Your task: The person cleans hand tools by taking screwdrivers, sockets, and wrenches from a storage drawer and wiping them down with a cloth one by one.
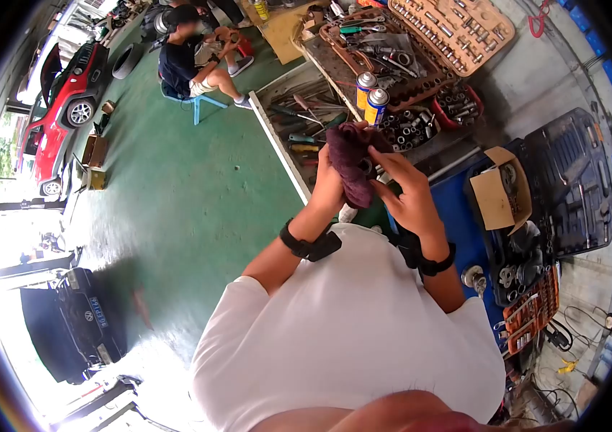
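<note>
A dark maroon rag (353, 155) is bunched up in front of my chest, between both hands. My left hand (329, 180) is closed round its left side, with most of the fingers hidden by the cloth. My right hand (408, 191) grips the right side, thumb and fingertips pressing at the folds. Between the fingertips a small dark, round-ended part (368, 167) peeks out of the cloth; its kind is too small to make out. Just beyond the rag stand two spray cans (376, 108) with yellow and blue labels.
An open drawer (277, 133) of hand tools lies ahead. The bench holds a socket case (457, 29), a red bin of sockets (458, 106) and loose wrenches. To the right are a cardboard box (500, 189) and a dark tool case (579, 180). Another person (194, 61) sits on a blue stool.
</note>
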{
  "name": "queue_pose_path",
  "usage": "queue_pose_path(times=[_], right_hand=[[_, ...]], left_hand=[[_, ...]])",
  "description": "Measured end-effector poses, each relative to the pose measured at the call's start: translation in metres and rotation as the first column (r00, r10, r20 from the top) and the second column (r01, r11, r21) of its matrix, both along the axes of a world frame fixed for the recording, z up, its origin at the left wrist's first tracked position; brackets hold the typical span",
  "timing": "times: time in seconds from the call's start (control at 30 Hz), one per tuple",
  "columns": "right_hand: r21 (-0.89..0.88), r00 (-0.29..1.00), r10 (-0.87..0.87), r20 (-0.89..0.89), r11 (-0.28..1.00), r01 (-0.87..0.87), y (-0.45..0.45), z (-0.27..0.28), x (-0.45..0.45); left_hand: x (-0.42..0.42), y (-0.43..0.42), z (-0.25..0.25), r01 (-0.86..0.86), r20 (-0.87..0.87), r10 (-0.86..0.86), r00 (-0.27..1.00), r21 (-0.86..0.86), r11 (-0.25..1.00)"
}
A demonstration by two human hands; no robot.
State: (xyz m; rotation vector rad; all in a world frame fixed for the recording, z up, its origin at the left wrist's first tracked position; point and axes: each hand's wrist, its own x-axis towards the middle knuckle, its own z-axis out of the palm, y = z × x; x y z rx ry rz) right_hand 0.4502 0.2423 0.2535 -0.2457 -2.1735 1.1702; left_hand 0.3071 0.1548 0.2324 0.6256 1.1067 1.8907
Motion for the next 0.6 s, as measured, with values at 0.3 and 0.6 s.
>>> queue_pose_path(times=[0.3, 0.6], right_hand=[[0.062, 0.953, -0.280, -0.117, 0.956, 0.288, -0.003, -0.005, -0.003], [0.006, 0.949, -0.314, -0.009, 0.950, 0.314, -0.007, 0.009, 0.029]], left_hand=[[0.018, -0.003, -0.023, 0.046, -0.034, -0.044, 0.998, 0.061, 0.997], [-0.009, -0.008, -0.019, 0.368, -0.315, -0.339, 0.886, 0.035, 0.929]])
